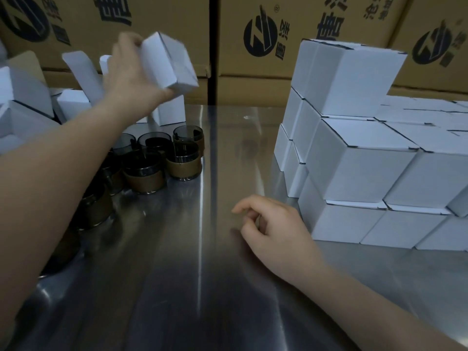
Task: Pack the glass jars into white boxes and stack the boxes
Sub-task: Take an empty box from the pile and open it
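Note:
My left hand point(131, 72) grips a white box point(168, 63) and holds it tilted in the air above the back left of the table. Below it stand several dark glass jars point(162, 158) with brown bands, grouped at the left. My right hand point(273, 229) rests on the steel table point(192, 249) with its fingers loosely curled and nothing in them, just left of a stepped stack of closed white boxes point(359, 153) on the right.
Open, unfilled white boxes point(30, 107) crowd the far left, one more point(172, 110) stands behind the jars. Large brown printed cartons point(266, 34) wall off the back. Bare steel runs down the middle between jars and stack.

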A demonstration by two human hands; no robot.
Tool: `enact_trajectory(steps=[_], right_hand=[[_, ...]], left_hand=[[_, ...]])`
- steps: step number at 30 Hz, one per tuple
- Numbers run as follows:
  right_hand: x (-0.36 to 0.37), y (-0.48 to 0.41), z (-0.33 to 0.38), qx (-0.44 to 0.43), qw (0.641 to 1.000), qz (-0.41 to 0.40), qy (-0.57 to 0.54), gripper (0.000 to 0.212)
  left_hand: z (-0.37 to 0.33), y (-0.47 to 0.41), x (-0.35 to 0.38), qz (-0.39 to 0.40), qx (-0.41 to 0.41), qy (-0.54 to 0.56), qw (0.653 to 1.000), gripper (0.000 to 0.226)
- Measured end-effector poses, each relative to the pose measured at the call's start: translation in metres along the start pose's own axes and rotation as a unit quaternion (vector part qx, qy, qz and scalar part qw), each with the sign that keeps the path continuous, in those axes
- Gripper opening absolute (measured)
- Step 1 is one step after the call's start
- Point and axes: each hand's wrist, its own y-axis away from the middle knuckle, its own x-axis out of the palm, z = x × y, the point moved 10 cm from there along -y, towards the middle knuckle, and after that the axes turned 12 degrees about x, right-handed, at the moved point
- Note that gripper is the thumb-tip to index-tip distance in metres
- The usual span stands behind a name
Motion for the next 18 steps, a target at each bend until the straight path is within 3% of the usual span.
enact_trajectory(steps=[4, 9, 14, 16, 18], right_hand=[[-0.006, -0.003, -0.008, 0.031, 0.996, -0.008, -0.078, 0.030], [-0.015, -0.010, -0.028, 0.122, 0.957, -0.024, -0.261, 0.031], [-0.009, -0.015, -0.030, 0.195, 0.850, 0.020, -0.488, 0.018], [-0.004, -0.015, -0.028, 0.212, 0.799, 0.056, -0.560, 0.028], [-0.003, -0.015, -0.025, 0.202, 0.783, 0.085, -0.582, 0.037]], left_hand=[[-0.055, 0.022, -0.017, -0.082, 0.041, 0.095, 0.991, 0.080], [-0.115, 0.071, -0.012, -0.095, 0.067, 0.083, 0.990, 0.079], [-0.161, 0.128, 0.006, -0.038, 0.156, 0.048, 0.986, 0.077], [-0.180, 0.145, 0.007, -0.032, 0.237, 0.004, 0.971, 0.070], [-0.190, 0.158, 0.010, -0.019, 0.299, -0.024, 0.954, 0.061]])
